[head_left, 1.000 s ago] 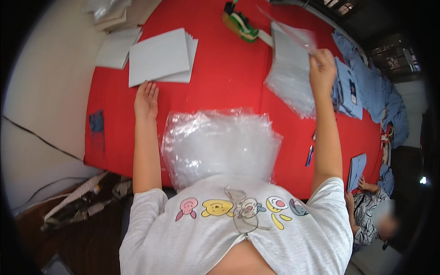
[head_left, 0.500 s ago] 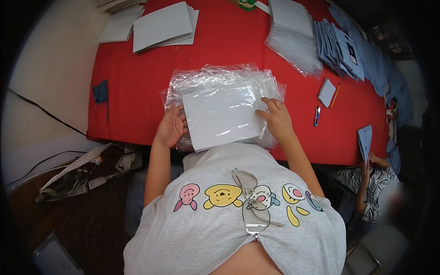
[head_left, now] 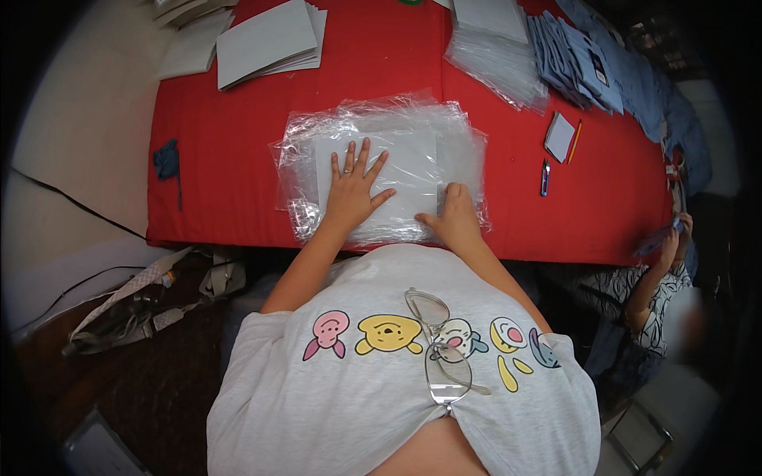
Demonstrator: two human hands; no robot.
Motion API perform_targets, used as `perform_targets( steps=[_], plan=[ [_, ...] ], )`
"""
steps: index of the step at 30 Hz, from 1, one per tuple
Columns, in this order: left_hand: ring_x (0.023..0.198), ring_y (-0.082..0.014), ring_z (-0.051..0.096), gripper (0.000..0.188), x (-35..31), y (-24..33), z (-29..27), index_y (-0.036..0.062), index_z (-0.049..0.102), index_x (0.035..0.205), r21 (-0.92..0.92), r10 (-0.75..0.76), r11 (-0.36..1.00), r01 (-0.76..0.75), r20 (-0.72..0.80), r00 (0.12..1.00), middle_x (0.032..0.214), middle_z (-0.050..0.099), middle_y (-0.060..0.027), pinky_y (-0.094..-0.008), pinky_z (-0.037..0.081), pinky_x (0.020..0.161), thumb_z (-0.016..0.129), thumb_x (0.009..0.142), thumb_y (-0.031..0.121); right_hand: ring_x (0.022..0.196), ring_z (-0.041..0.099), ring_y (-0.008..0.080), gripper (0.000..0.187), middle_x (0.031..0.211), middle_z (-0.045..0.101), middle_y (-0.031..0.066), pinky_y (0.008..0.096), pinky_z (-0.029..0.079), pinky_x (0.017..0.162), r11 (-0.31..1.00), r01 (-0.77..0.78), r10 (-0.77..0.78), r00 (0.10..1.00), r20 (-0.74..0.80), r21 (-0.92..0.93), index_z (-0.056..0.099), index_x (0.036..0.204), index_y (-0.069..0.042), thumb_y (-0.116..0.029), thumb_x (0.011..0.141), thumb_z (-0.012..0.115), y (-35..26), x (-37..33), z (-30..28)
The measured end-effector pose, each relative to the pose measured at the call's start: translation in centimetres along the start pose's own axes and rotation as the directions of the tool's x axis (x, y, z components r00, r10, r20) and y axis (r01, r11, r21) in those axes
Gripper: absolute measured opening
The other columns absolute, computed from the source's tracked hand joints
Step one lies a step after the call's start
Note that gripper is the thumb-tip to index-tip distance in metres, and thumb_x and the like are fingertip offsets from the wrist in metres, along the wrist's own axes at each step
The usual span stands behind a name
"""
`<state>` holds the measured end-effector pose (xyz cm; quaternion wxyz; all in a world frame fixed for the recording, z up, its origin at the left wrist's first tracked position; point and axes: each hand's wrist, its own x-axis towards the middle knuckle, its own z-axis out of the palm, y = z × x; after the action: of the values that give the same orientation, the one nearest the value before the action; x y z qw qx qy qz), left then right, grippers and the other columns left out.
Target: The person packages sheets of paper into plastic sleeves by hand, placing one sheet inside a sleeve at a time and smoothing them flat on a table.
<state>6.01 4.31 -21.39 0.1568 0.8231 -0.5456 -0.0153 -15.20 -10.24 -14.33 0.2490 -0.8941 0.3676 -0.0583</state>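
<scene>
A white rectangular sheet (head_left: 413,163) lies inside a clear plastic bag, on top of several loose, crinkled plastic bags (head_left: 305,147) at the table's near edge. My left hand (head_left: 353,190) is open, pressed flat over the sheet's left half with its fingers spread. At the right edge of the sheet, my right hand (head_left: 456,218) has its fingers curled into the clear plastic bag (head_left: 468,163), while its thumb points left over the sheet. Part of the plastic under that hand is hidden.
A red cloth covers the table (head_left: 222,159). White boards (head_left: 270,44) are stacked far left; bagged sheets (head_left: 496,59) and folded blue garments (head_left: 583,67) lie far right. A notepad (head_left: 560,136), pencil (head_left: 575,141) and blue cutter (head_left: 544,178) are nearer. Another person (head_left: 663,278) sits at right.
My left hand has moved from beside the sheet's left edge to flat on top of it. My right hand's fingers have curled in. The other person's hands have shifted with the blue item.
</scene>
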Motion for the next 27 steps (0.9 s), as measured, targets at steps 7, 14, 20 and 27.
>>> perform_targets(
  steps=[7, 14, 20, 27],
  plan=[
    [0.167, -0.0404, 0.013, 0.085, 3.0, 1.7, 0.8, 0.0305, 0.037, 0.171, -0.025, -0.007, 1.000, 0.006, -0.034, 0.999, 0.183, 0.015, -0.0134, -0.0694, 0.007, 0.131, 0.059, 0.100, 0.071, 0.101, 0.066, 0.0437, 0.021, 0.107, 0.063, 0.0229, 0.0510, 0.055, 0.085, 0.998, -0.016, 0.020, 0.997, -0.077, 0.052, 0.063, 0.106, 0.001, -0.012, 0.095, 0.077, 5.5, 1.7, 0.9],
    [0.168, -0.0390, 0.013, 0.085, 3.7, 1.9, 0.9, 0.0290, 0.038, 0.171, -0.021, -0.023, 1.000, 0.023, -0.010, 1.000, 0.182, 0.017, -0.0134, -0.0684, 0.006, 0.131, 0.059, 0.100, 0.071, 0.097, 0.065, 0.0460, 0.009, 0.104, 0.065, 0.0253, 0.0532, 0.053, 0.086, 0.992, -0.087, 0.108, 0.960, -0.258, 0.095, 0.064, 0.103, 0.002, -0.007, 0.101, 0.066, 7.1, 1.9, -0.2],
    [0.167, -0.0400, 0.015, 0.085, 3.6, 1.4, 0.7, 0.0260, 0.039, 0.171, -0.008, -0.044, 0.999, 0.044, -0.007, 0.999, 0.182, 0.019, -0.0144, -0.0688, 0.006, 0.131, 0.059, 0.100, 0.070, 0.095, 0.066, 0.0415, 0.014, 0.099, 0.065, 0.0237, 0.0508, 0.054, 0.083, 0.947, -0.230, 0.308, 0.847, -0.433, 0.223, 0.064, 0.107, 0.003, -0.010, 0.101, 0.068, 14.5, 2.5, -4.4],
    [0.167, -0.0425, 0.015, 0.084, 3.5, 1.2, 0.7, 0.0250, 0.041, 0.170, 0.014, -0.054, 0.998, 0.055, -0.008, 0.998, 0.181, 0.019, -0.0161, -0.0703, 0.006, 0.130, 0.059, 0.101, 0.069, 0.079, 0.066, 0.0290, 0.022, 0.099, 0.063, 0.0160, 0.0413, 0.057, 0.073, 0.987, 0.096, -0.064, 0.970, -0.236, 0.126, 0.063, 0.113, 0.002, -0.012, 0.100, 0.073, 3.7, 2.6, -5.1]
  ],
)
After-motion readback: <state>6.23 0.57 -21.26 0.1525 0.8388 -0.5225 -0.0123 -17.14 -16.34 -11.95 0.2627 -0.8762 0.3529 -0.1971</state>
